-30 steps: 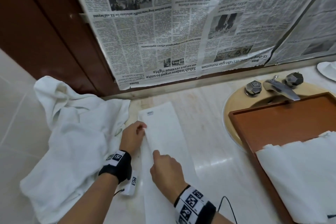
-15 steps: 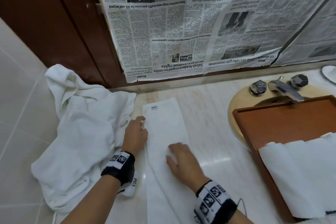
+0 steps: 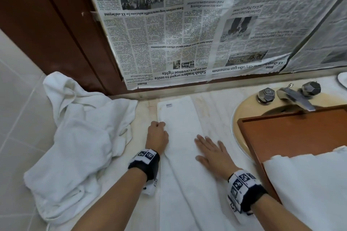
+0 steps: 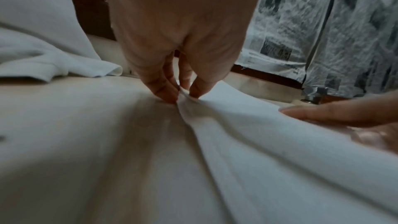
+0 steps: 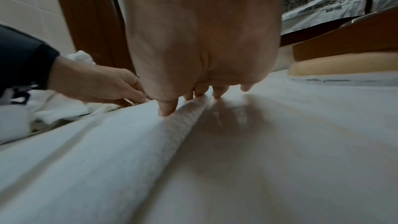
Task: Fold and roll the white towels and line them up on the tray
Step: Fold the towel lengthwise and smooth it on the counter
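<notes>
Folded towel (image 3: 180, 137) lies lengthwise on the marble surface (image 3: 216, 118) below a newspaper-covered wall (image 3: 187, 33), left hand (image 3: 156, 137) fingers pinching its left edge, right hand (image 3: 212, 153) fingers spread flat on it.

Folded white towel (image 3: 180, 131): long narrow strip flat on the counter, small label at far end, left edge bunched up slightly (clear in the left wrist view). Unfolded towel pile (image 3: 78, 142): crumpled heap to its left. Brown tray (image 3: 293, 131) sits over the sink, white towels (image 3: 308, 184) lying at its near end.
</notes>
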Demonstrator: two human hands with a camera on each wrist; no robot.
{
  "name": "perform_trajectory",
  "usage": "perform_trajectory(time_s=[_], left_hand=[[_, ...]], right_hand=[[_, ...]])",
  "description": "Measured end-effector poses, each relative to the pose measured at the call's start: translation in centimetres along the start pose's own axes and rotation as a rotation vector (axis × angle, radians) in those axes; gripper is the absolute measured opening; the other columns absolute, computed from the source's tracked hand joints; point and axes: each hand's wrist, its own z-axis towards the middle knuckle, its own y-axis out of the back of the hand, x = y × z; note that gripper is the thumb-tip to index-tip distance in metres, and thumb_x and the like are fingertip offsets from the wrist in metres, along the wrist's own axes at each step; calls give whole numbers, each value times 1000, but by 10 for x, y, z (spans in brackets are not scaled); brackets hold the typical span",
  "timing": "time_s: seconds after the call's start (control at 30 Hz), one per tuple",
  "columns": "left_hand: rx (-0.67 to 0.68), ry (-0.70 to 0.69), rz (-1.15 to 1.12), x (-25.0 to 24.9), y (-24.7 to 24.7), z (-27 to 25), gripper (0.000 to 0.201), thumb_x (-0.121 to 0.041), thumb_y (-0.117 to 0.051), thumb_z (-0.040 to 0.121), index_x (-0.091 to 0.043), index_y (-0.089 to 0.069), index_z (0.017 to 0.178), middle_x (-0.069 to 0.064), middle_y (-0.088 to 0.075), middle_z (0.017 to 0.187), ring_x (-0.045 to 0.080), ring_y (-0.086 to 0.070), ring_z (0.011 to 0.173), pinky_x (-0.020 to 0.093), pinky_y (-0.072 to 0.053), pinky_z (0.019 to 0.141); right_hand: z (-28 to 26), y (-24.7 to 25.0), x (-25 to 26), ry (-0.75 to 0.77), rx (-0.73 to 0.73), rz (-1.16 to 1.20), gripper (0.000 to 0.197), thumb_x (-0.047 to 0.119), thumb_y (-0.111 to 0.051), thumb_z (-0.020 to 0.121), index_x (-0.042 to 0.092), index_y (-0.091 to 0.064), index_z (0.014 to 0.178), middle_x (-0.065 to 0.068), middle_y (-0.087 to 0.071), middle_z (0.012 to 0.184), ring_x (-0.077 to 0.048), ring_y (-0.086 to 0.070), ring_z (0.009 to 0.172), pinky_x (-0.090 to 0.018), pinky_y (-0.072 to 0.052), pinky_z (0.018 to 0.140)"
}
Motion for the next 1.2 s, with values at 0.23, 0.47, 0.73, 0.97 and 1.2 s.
perform_trajectory(time_s=[0.23,0.47,0.73,0.97,1.2], left_hand=[[-34,80,-15,-20,-8,-5,43,-23,-59,94,-2,-53,131,18,-47,128,38,-51,113,39,-40,97],[56,218,-88,-16,-13,-39,32,-29,-67,87,-9,-53,107,8,-62,99,27,-59,93,33,-46,77],[-5,315,-407,-4,-1,-46,13,-11,-67,85,-11,-66,98,2,-66,87,19,-60,89,21,-42,78],[54,251,-400,10,3,-54,13,-12,-60,90,-11,-61,103,8,-66,96,29,-66,90,37,-55,84],[49,76,-240,30,7,-68,16,-14,-53,92,-9,-55,108,10,-66,93,28,-61,87,34,-48,75]], right_hand=[[-7,13,9,-63,-204,167,61,45,-33,101,18,-25,155,0,-23,162,-22,-23,147,-41,-23,116],[-78,-17,65,-145,8,212,35,48,-47,97,20,-47,118,3,-44,114,-20,-49,113,-33,-41,83],[-100,-14,78,-207,-66,424,16,37,-50,97,23,-45,94,6,-54,90,-15,-52,81,-29,-40,64],[-118,-30,171,-152,-130,270,16,22,-46,99,14,-50,112,-4,-56,110,-25,-58,94,-31,-31,67],[-115,-86,200,-244,-86,185,30,3,-41,91,10,-46,119,-8,-55,114,-26,-45,75,-30,-13,48]])
